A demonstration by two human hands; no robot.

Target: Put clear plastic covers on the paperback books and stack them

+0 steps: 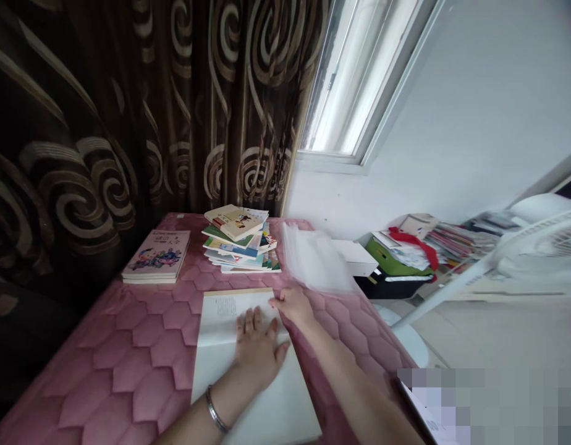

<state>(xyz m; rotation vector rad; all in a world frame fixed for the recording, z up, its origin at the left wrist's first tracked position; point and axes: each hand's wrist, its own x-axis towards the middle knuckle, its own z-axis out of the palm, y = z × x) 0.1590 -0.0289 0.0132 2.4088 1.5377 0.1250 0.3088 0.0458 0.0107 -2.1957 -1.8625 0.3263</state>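
Note:
An open book (230, 346) with white pages lies on the pink quilted table cover (141, 358). My left hand (256, 347), a metal bangle on its wrist, rests flat on the page with fingers spread. My right hand (292, 305) touches the book's upper right corner, fingers curled at the page edge. A pile of clear plastic sleeves (316, 259) lies just beyond my right hand.
A messy stack of colourful books (241, 244) sits at the table's far middle, a pink picture book pile (158, 256) to its left. Dark swirl curtains hang behind. To the right are a white box (359, 256), a green box with papers (397, 262) and a white fan (536, 247).

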